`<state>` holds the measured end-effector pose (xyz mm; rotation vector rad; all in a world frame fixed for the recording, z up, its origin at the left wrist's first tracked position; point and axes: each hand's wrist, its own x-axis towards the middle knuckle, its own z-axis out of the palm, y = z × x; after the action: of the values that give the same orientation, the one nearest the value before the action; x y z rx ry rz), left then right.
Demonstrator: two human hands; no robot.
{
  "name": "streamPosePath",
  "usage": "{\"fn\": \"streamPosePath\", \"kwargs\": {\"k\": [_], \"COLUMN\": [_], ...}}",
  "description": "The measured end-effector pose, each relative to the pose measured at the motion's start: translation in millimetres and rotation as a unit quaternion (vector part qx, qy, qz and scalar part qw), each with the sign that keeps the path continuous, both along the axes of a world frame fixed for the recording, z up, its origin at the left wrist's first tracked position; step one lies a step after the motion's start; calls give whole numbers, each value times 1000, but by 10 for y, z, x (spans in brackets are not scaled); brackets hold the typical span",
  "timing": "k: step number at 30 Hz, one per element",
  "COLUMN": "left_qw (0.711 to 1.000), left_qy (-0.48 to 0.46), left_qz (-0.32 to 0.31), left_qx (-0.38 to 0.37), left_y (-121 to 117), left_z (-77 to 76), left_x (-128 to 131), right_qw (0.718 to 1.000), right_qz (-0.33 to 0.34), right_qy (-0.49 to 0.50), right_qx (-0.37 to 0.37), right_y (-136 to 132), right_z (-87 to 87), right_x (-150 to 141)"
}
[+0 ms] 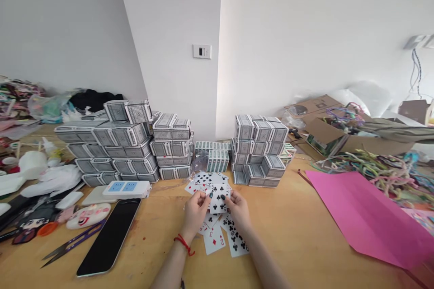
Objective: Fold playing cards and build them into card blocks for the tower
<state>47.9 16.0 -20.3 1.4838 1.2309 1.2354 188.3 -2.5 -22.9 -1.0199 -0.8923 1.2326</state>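
Between my two hands is a five of clubs playing card (pixel 218 198), face up. My left hand (pixel 196 209), with a red string bracelet (pixel 183 244) at the wrist, pinches the card's left edge. On the opposite edge, my right hand (pixel 239 209) pinches it with the thumb on its face. Whether more cards lie behind it is hidden. Loose face-up cards spread on the table around and beneath my hands, among them a red diamond card (pixel 214 239) and a club card (pixel 237 244) nearer me. More club cards (pixel 205 178) lie just beyond.
Stacked grey card packs rise at the left (pixel 118 153) and right (pixel 259 149), with green-patterned packs (pixel 217 160) between. A black phone (pixel 110 237), snips (pixel 73 243) and a white power strip (pixel 127 188) lie left. Pink paper (pixel 369 216) and a yarn heap (pixel 369 180) are right.
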Motion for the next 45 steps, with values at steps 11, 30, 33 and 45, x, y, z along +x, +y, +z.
{"fn": "streamPosePath", "kwargs": {"k": [11, 30, 33, 45], "left_qw": [998, 953, 937, 928], "left_qy": [-27, -187, -221, -227], "left_qz": [-24, -157, -168, -190], "left_qx": [-50, -180, -212, -227], "left_y": [46, 18, 23, 0], "left_z": [12, 128, 120, 103], "left_x": [-38, -169, -172, -115], "right_qw": [1000, 999, 999, 999], "right_qz": [9, 24, 28, 26], "right_qy": [21, 28, 28, 20], "right_qx": [-17, -38, -37, -28], "right_y": [24, 24, 35, 33], "right_z": [-21, -46, -60, -91], "right_x": [42, 88, 94, 80]}}
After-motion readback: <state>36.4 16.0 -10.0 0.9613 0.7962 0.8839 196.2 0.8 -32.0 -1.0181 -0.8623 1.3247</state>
